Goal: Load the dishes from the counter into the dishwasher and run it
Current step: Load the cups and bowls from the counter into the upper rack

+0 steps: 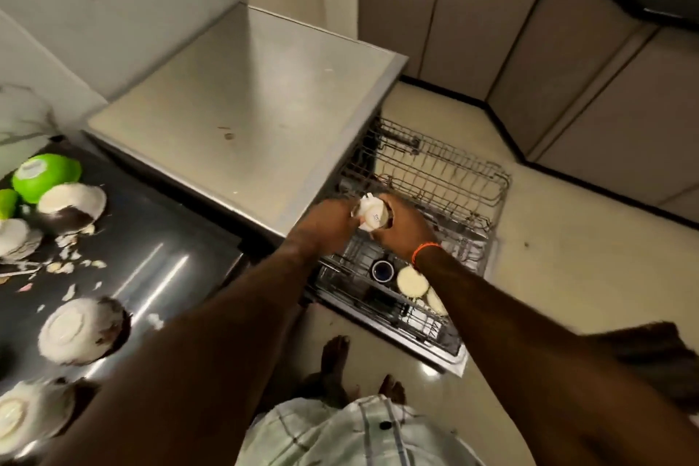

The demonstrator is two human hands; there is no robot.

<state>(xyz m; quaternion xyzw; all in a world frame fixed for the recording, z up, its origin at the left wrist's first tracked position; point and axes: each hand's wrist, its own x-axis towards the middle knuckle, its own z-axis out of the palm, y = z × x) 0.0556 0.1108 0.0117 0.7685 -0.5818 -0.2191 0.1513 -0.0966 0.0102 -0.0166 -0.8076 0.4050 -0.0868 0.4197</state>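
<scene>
Rack (446, 178): dark cup (382, 270), white dish (411, 281) | both hands' fingers (393, 217) grip white object (372, 216)

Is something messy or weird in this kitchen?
Yes. Small white scraps lie scattered on the dark counter between the upside-down bowls, like spilled bits. Nothing else stands out.

The small white cup-like object (370, 216) is half buried between the left hand (326, 220) and the right hand (401, 229); its exact shape is lost in blur. The right forearm hides part of two pale round dishes (411, 281) in the wire lower rack (446, 200). The dark-rimmed round cup (382, 270) beside them is too small to make out. On the shiny black counter (159, 261), an overturned white bowl (22, 414) is cut off by the left edge.
</scene>
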